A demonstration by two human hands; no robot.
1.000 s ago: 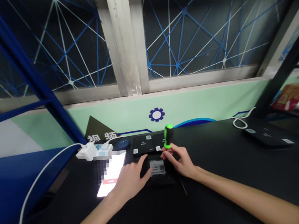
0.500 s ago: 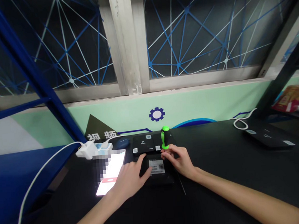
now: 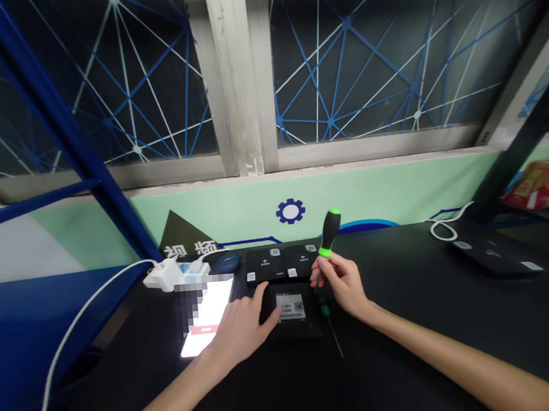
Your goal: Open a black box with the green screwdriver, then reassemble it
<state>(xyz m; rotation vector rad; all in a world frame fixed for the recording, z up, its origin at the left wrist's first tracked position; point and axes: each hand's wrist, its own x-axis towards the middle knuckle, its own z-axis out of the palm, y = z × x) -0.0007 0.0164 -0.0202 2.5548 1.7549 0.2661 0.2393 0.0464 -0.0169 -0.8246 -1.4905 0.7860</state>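
A flat black box (image 3: 291, 327) with a white printed label lies before me on the black table. My left hand (image 3: 248, 321) rests over its left side, fingers spread, the index finger near the far left corner and the thumb by the label. In a pinch below the handle, my right hand (image 3: 344, 282) holds a screwdriver (image 3: 331, 229) with a black and bright green handle. It stands nearly upright, leaning right, at the box's right edge; its tip is hidden or too small to tell. Beneath that hand lies a second screwdriver (image 3: 326, 311) with a dark green handle, its thin shaft pointing toward me.
Two more black boxes (image 3: 264, 264) sit side by side behind the labelled one. On the left are a lit phone (image 3: 216, 305), a dark computer mouse (image 3: 226, 263) and a white charger (image 3: 166, 275) with cables. Another black device (image 3: 494, 254) lies at the right.
My right hand has moved the screwdriver rightward and a little up, from over the box's far right corner, and it now leans right. My left hand stays on the box.
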